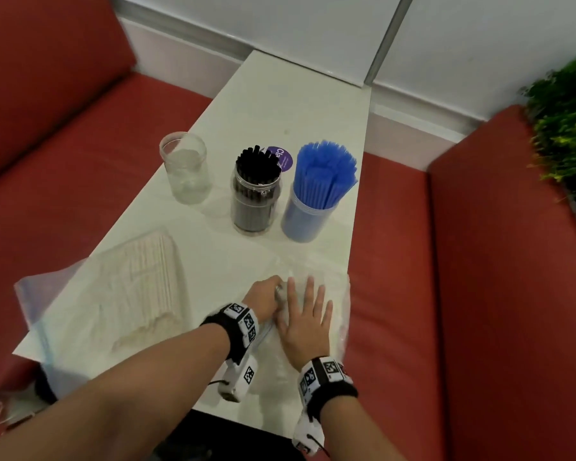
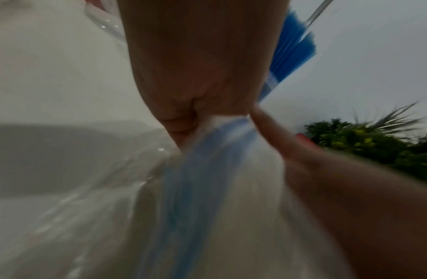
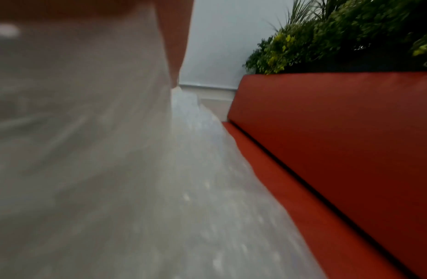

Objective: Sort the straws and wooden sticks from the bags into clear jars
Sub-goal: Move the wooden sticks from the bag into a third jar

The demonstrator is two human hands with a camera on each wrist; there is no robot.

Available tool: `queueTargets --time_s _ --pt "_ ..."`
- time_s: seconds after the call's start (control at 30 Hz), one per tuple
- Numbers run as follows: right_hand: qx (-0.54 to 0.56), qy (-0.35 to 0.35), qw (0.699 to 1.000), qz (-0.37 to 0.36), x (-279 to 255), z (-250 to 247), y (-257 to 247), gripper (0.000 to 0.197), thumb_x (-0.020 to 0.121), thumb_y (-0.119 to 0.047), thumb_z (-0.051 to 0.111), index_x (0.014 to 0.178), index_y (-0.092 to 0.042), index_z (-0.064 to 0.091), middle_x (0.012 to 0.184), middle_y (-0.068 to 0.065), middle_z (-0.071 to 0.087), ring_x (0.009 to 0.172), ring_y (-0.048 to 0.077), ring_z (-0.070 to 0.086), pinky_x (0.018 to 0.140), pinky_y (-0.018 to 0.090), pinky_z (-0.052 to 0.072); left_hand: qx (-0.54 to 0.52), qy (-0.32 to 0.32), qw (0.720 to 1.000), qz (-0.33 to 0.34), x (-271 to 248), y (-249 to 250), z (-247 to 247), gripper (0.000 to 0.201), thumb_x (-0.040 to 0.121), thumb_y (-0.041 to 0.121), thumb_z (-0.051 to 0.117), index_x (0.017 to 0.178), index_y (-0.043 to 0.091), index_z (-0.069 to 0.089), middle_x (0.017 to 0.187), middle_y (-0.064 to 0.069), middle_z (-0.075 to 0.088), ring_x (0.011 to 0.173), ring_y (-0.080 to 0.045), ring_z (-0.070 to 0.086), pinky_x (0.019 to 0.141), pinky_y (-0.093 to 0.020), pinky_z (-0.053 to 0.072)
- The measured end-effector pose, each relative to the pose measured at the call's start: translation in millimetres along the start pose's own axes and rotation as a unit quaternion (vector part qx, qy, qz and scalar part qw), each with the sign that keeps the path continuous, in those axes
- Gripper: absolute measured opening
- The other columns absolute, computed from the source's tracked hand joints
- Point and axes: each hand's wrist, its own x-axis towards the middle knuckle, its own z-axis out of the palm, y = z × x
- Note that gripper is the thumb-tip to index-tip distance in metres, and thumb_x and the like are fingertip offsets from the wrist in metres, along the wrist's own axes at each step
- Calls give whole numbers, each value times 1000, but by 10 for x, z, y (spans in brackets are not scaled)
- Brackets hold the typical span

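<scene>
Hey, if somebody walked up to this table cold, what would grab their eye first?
Probably the jar of blue straws, fanned out at the far right of the white table, with the jar of black straws beside it and an empty clear jar to the left. Nearer, the left hand pinches a clear plastic bag while the right hand presses flat on it; wooden sticks lie bagged at left.

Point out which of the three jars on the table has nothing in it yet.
The leftmost jar, clear and empty. The middle jar is packed with black straws, and the right jar holds blue straws.
</scene>
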Motion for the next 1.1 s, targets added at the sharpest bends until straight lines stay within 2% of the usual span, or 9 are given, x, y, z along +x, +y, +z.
queueTargets --time_s 0.17,0.3,0.47,0.57,0.7,0.83,0.93,1.03,1.1 --pt "-37 -146 987 55 12 317 200 92 93 -79 17 148 -27 -35 165 16 -23 151 39 -22 123 55 -8 -123 -16 992 -12 4 -186 -106 35 86 16 68 120 20 60 91 -4 66 74 -14 62 72 -30 54" --pt "-37 -166 982 78 193 221 128 94 92 -79 27 152 -33 -29 166 11 -23 152 41 -16 124 57 0 -144 173 974 22 -171 -252 -456 12 90 18 62 99 20 70 83 2 71 75 -14 66 73 -31 55" --pt "-62 -133 981 126 339 -23 -84 88 83 -77 53 155 -40 17 160 11 9 143 41 23 116 59 23 4 343 939 -18 -464 -655 -1302 25 90 4 53 108 9 70 113 -11 67 106 -26 60 95 -35 45" --pt "-80 -91 982 145 440 -189 -272 69 87 -71 55 143 -34 41 156 13 16 138 38 29 113 58 28 93 398 892 -194 -675 -1001 -1837 43 90 11 55 133 16 54 146 -19 41 136 -35 36 112 -50 28" --pt "-95 -10 985 144 497 -337 -637 67 91 -60 58 145 -28 34 161 18 14 147 44 17 118 63 19 -113 426 760 -477 -1101 -1488 -2354 73 96 26 57 156 17 15 161 -22 6 148 -41 6 116 -59 10" --pt "-74 36 992 97 509 -367 -1053 56 98 -45 51 147 -26 32 166 21 2 152 46 -3 120 65 0 -216 258 854 -397 -1518 -1954 -2341 56 94 27 59 141 -1 45 145 -23 45 131 -38 47 97 -40 45" --pt "-66 11 994 90 499 -357 -1332 48 98 -30 52 143 -26 35 166 21 -2 152 46 -7 119 65 -4 -140 259 864 -408 -1655 -2004 -2400 57 73 27 71 125 5 58 122 -19 64 104 -37 65 81 -36 53" --pt "27 10 999 34 464 -428 -1571 45 96 -21 54 139 -24 44 156 18 31 144 40 30 117 54 24 -275 272 852 -352 -1503 -1819 -2649 48 81 12 69 121 -10 54 97 -23 67 74 -33 69 82 -45 56" --pt "220 -32 974 -46 433 -573 -1811 29 97 -19 54 126 -17 57 124 14 61 110 31 62 94 43 50 -328 202 884 -263 -1360 -1495 -2809 36 88 3 64 119 -13 54 86 -20 64 57 -28 68 77 -48 60"
